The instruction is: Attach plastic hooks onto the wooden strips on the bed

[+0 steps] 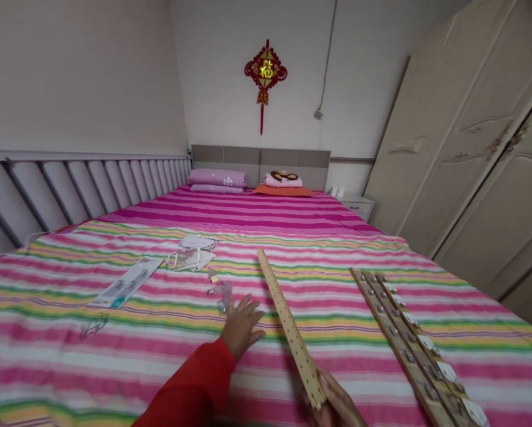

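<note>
My right hand (337,400) grips the lower end of a long, pale wooden strip with rows of small dark dots (287,323), held tilted above the bed with its far end pointing away. In a red sleeve, my left hand (242,325) reaches over the striped sheet with its fingers spread and nothing in them. Just beyond its fingertips lie small clear plastic packets (225,292) with tiny shiny pieces. To the right, brown wooden strips (394,329) lie side by side, bearing several metal pieces and round white pieces.
A flat package with a clear front (130,281) lies left on the striped sheet (181,362), near a tangle of thin wire-like loops (94,324). Behind it are whitish packets (192,255). A slatted rail (83,184) runs along the left; a wardrobe (461,142) stands right.
</note>
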{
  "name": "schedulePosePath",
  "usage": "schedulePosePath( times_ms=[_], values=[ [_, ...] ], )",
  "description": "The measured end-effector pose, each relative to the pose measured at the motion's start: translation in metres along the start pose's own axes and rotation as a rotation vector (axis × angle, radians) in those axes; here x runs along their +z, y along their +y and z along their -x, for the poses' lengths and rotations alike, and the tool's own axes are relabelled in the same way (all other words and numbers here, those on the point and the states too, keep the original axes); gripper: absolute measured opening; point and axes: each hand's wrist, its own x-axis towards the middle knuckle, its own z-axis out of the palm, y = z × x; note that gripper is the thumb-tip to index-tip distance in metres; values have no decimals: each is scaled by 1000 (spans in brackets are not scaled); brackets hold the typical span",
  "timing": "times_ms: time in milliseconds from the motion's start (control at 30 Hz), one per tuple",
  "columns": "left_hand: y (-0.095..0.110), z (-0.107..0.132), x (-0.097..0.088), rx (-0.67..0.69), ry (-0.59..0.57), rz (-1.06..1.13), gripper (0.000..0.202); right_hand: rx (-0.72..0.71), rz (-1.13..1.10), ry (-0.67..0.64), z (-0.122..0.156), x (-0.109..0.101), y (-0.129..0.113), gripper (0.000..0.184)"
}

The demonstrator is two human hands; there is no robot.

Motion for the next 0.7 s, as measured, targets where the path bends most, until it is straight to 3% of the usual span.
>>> schedulePosePath(
  times_ms=[67, 167, 333, 433, 500, 567, 700],
  values=[
    [-5, 2, 1, 18, -4, -25, 31, 22, -99, -99, -10, 15, 5, 38],
    [-9, -4, -16, 103, 38, -194, 23, 53, -196, -193, -24, 37, 18, 31],
    [-13, -6, -64, 203, 84, -854, 21, 105, -296, -184, -39, 60, 43, 40],
    [-17, 7, -75, 253, 168, -1041, 24, 102, -171, -184, -39, 63, 50, 50],
    [-21, 19, -68, 286, 227, -1030, 24, 66, -45, -173, -33, 57, 49, 56],
    [-26, 32, -54, 301, 217, -931, 27, -6, 82, -117, -22, 41, 44, 56],
    [-39, 53, -21, 313, 104, -695, 32, -143, 228, 49, 12, -16, 26, 46]
  ],
)
